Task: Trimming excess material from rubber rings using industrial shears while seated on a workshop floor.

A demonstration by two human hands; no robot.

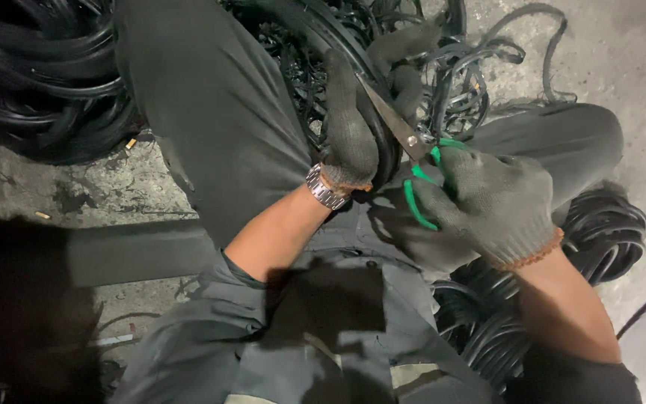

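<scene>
On stained concrete floor (136, 187), rubber scraps (39, 75)

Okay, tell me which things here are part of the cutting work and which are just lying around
In use:
left hand, gloved, gripping a black rubber ring
right hand, gloved, working green-handled scissors against that ring

Lying about:
pile of black rings at upper left
loose rubber strips on the concrete floor
coils by the right leg
wristwatch, worn only

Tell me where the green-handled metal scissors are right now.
In the head view, right of centre: the green-handled metal scissors sit in the gloved right hand, blades pointing toward the gloved left hand.
</scene>
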